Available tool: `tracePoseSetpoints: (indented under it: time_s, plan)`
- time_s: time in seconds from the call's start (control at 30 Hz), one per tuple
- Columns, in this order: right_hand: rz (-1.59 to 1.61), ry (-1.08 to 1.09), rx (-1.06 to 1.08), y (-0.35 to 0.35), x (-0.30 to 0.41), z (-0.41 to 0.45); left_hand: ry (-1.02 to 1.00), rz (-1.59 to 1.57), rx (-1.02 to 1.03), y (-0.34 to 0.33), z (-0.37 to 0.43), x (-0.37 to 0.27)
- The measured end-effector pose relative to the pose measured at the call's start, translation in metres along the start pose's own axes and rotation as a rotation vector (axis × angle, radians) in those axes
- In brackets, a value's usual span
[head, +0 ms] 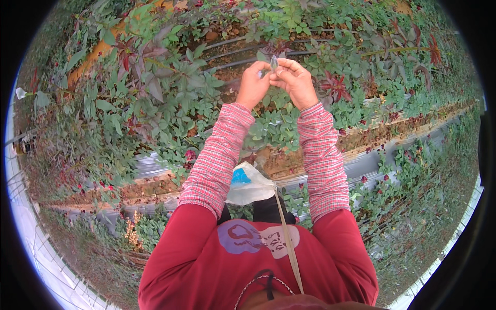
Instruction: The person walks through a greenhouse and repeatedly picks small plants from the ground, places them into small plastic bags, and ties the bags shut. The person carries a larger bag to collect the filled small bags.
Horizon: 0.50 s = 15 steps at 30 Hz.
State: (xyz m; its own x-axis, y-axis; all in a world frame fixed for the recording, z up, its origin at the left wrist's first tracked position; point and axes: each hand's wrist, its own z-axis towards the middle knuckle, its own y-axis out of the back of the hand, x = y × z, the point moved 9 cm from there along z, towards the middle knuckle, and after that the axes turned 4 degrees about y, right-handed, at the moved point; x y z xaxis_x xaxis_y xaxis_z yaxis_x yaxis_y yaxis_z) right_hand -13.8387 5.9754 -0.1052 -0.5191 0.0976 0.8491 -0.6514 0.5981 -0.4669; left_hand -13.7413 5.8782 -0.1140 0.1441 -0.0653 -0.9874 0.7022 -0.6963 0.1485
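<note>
Both my hands are raised over a bed of leafy rose plants, their fingertips meeting around a small pointed bud (274, 63) that looks wrapped in something thin and translucent. My left hand (254, 84) is at the bud's left side with thumb and forefinger close to it; whether it grips is hard to tell. My right hand (296, 82) pinches the bud's base between thumb and fingers. Below my forearms hangs a white bag (250, 185) with a blue patch, on a strap (286, 236) that crosses my red shirt.
Dark drip hoses (236, 58) run across the soil beyond my hands. Reddish rose shoots (336, 88) rise among the leaves. Silvery plastic mulch (362, 162) edges a brown soil path (279, 161) with scattered petals. A white-covered bud (20, 93) stands at the far left.
</note>
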Motion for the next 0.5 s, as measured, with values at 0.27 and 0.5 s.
tracePoseSetpoints:
  time_s: [0.27, 0.5]
  plan:
    - [-0.961, 0.411, -0.102, -0.005, 0.043, -0.004, -0.132, 0.004, -0.030, -0.005, 0.006, -0.012]
    - [-1.095, 0.494, -0.090, 0.003, 0.052, -0.001, -0.116, 0.071, 0.000, -0.015, 0.012, -0.013]
